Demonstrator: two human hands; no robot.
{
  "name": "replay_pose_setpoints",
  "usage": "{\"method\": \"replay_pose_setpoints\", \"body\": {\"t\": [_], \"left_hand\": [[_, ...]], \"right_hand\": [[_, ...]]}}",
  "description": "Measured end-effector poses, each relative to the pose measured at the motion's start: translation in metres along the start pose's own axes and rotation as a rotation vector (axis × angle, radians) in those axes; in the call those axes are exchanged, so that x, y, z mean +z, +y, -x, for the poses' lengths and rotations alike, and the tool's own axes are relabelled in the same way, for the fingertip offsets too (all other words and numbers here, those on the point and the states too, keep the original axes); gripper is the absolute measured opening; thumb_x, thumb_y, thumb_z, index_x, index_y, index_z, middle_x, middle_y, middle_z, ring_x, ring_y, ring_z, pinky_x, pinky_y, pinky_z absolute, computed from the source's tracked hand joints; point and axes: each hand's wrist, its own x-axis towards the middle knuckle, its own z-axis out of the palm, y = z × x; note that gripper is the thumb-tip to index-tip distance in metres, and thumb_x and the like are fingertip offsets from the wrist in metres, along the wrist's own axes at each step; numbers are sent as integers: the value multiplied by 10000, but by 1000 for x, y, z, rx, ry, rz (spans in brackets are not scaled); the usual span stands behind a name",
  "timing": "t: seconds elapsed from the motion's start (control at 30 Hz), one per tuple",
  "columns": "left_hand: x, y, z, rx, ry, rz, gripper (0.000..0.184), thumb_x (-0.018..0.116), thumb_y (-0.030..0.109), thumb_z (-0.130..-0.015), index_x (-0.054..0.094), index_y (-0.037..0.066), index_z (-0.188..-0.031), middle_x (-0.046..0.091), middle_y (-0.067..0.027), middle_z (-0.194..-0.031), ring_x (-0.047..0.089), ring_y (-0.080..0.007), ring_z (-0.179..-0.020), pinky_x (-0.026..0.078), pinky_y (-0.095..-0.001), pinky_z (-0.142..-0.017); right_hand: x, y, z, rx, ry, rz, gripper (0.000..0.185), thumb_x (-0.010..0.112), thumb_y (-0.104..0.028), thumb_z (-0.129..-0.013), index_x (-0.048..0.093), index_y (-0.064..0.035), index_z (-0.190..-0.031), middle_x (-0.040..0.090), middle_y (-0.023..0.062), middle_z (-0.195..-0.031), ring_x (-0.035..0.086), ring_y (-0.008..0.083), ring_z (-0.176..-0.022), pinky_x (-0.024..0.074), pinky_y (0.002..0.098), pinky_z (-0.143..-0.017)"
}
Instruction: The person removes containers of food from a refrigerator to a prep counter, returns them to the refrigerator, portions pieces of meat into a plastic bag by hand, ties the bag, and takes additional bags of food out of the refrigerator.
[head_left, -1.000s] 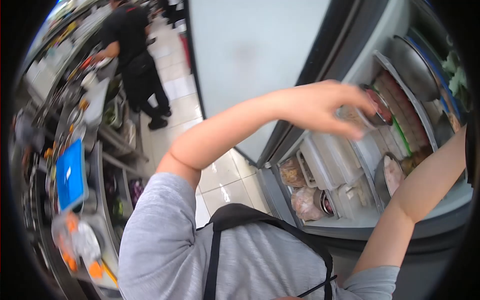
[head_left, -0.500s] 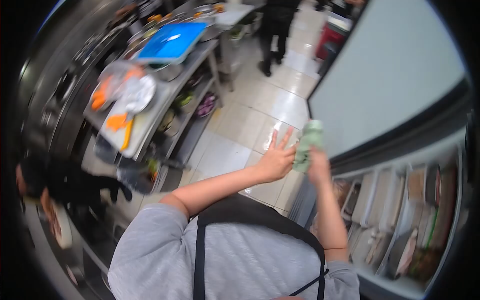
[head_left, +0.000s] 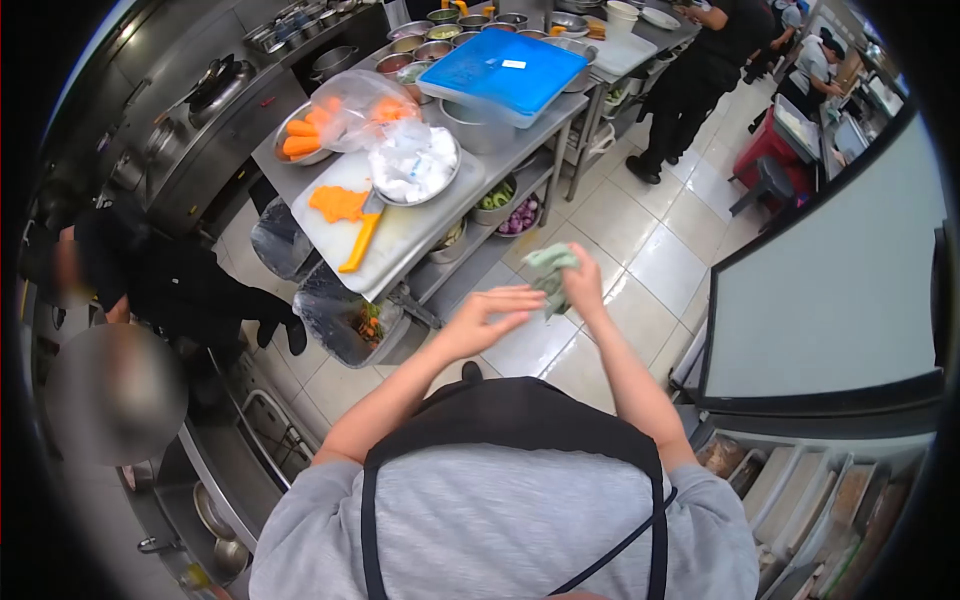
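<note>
Cloth [head_left: 553,272], pale green and bunched, sits in the right hand [head_left: 584,284], whose grip is closed on it in front of the person's chest. The left hand [head_left: 488,322] reaches in from the other side with its grip wide, fingers straight and slightly parted, the tips right by the cloth; from where I stand I can't tell whether they touch it. Both forearms are bare, stretched out over the black apron [head_left: 500,420] and grey shirt [head_left: 500,510].

Below the hands is the floor [head_left: 640,230], pale shiny tile, with the dark toe of a shoe [head_left: 472,372] poking out past the apron.

Ahead and to the left stands the bench [head_left: 283,178]. On its near corner lies a white board [head_left: 400,238] carrying an orange heap [head_left: 340,204] and, against it, a knife [head_left: 358,245] with a yellow handle. A metal bowl [head_left: 456,168] filled with something white in plastic rests just beyond, next to carrots [head_left: 300,138] in another bowl and a clear bag [head_left: 350,108]. A blue lid [head_left: 500,78] covers a spot farther along. Purple onions [head_left: 520,214] are on the shelf underneath, and a lined bin [head_left: 340,318] with scraps is by the bench's end.

On the right, a fridge stands open, its door [head_left: 830,270] swung out, tubs [head_left: 800,490] packed in rows inside. One co-worker [head_left: 170,265] in black is off to the left; another [head_left: 700,75] stands farther up the aisle.
</note>
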Motion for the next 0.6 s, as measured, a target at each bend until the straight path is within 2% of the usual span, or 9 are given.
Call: {"method": "replay_pose_setpoints", "body": {"t": [0.03, 0.1, 0.13, 0.2, 0.23, 0.37, 0.47, 0.53, 0.6], "left_hand": [[-26, -1, 2, -30, 45, 48, 248, 593, 133, -836, 639, 39, -1060, 582, -99, -1192, 554, -262, -1083, 419, -330, -917], [-66, -14, 6, -107, 169, 32, 218, 568, 102, -852, 641, 17, -1039, 631, -108, -1086, 580, -199, -1021, 423, -302, -897], [-82, -16, 7, -183, 224, 124, 200, 562, 97, -864, 641, 8, -1025, 632, -90, -1061, 580, -159, -979, 428, -270, -874], [-108, -31, 4, -257, 301, 247, 208, 555, 105, -881, 625, 0, -1047, 623, -72, -1059, 570, -125, -962, 427, -250, -864], [-117, -35, -1, -255, 292, 253, 208, 555, 105, -881, 625, 0, -1047, 623, -72, -1059, 570, -125, -962, 427, -250, -864], [-138, -41, -31, -275, 410, 309, 241, 551, 111, -890, 595, -12, -1092, 618, -65, -1058, 562, -113, -971, 423, -247, -868], [-139, -51, -65, -251, 442, 315, 251, 553, 111, -888, 587, -15, -1102, 617, -62, -1058, 566, -118, -963, 423, -252, -872], [-138, -63, -94, -275, 472, 296, 251, 553, 115, -888, 588, -15, -1101, 616, -64, -1061, 566, -121, -969, 422, -254, -872], [-136, -72, -128, -319, 489, 289, 298, 561, 126, -885, 558, -13, -1148, 602, -72, -1096, 553, -128, -1002, 422, -255, -870]], "right_hand": [[-2, 6, -18, 0, 5, -2, 217, 481, -13, -711, 565, -25, -910, 596, 51, -744, 563, 149, -668, 450, 269, -629], [-14, 17, -51, 285, -17, -96, 197, 569, -122, -761, 558, -44, -941, 578, 26, -755, 543, 136, -660, 437, 253, -619], [-17, 16, -63, 290, -4, -95, 197, 569, -122, -761, 558, -44, -941, 578, 26, -755, 543, 136, -660, 437, 253, -619], [-26, 2, -83, 334, -47, -109, 300, 632, -281, -788, 544, -47, -954, 562, 11, -748, 534, 116, -662, 427, 235, -612], [-29, -3, -94, 389, -53, -79, 346, 628, -359, -806, 552, -36, -902, 548, 13, -750, 529, 103, -708, 422, 231, -635], [-57, 38, -168, 483, 8, -111, 317, 622, -345, -825, 565, -33, -837, 547, 24, -781, 522, 87, -766, 416, 232, -667], [-73, 51, -236, 385, 33, 28, 236, 633, -260, -808, 598, -29, -840, 579, 50, -822, 531, 102, -819, 421, 249, -715], [-72, 50, -284, -15, 171, 157, 245, 645, -183, -761, 638, -43, -962, 630, 90, -893, 575, 168, -865, 435, 282, -773], [-82, 65, -340, 23, 146, 186, 310, 644, -160, -741, 630, -71, -1038, 632, 117, -965, 581, 207, -920, 431, 301, -811]]}}
